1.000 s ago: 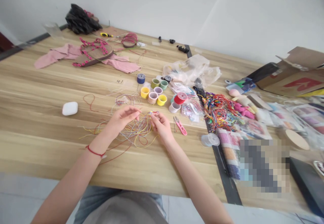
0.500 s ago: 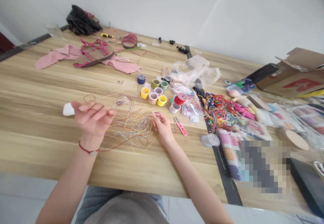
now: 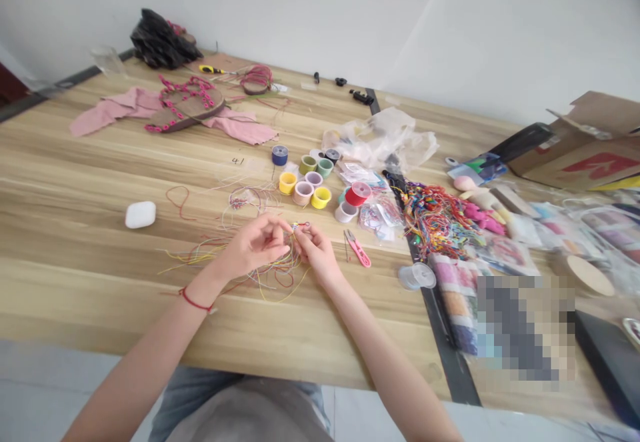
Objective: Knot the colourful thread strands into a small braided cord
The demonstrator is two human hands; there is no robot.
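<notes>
"41", handwritten in dark strokes (image 3: 238, 161) | on the tabletop (image 3: 60, 229), beyond the left hand's fingers (image 3: 279, 244) | red mark on the cardboard box (image 3: 560, 155): wording unreadable

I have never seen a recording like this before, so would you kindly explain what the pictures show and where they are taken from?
There is no machine here: a person works with two bare hands. All three pictures come from one camera worn on the head, looking forward and down.

The right hand pinches a bundle of thin coloured threads. The left hand is right beside it; whether it grips a strand is unclear.

On the wooden table lie spools, pink-handled snips and a white case. Farther back is pink cloth; to the right are a heap of colourful cords and a cardboard box.
</notes>
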